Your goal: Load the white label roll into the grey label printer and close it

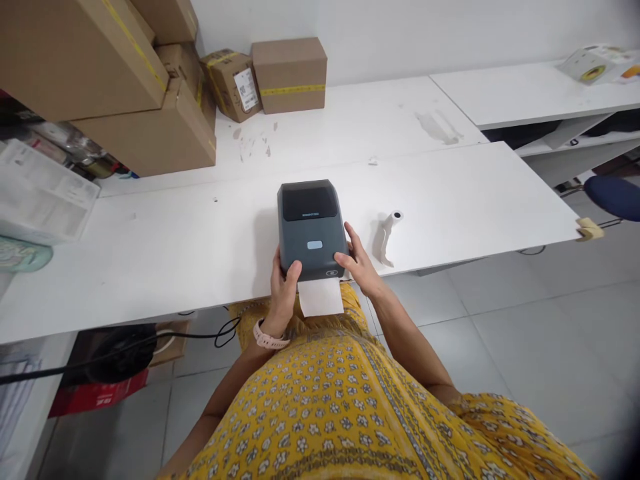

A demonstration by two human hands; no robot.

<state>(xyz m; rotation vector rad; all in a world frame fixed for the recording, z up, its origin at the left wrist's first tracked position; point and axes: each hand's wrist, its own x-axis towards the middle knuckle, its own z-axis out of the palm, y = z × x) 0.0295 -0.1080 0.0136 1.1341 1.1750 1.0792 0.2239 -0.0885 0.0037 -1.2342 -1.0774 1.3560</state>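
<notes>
A dark grey label printer (311, 230) sits at the table's front edge, its lid closed, with a light blue button on top. A blank white paper (321, 298) sticks out from its front. My left hand (284, 287) grips the printer's left front corner, thumb on top and fingers along the side. On the right front corner my right hand (361, 263) holds it too, thumb on top and fingers against the side. A small paper roll (395, 217) with a loose curled strip stands to the right of the printer.
Cardboard boxes (293, 70) stand along the wall and pile up at the back left. A clear plastic container (45, 193) and a green item (24, 255) are at the far left. Black cables (200, 335) hang below the table's front edge. A blue stool (613, 197) is at the right.
</notes>
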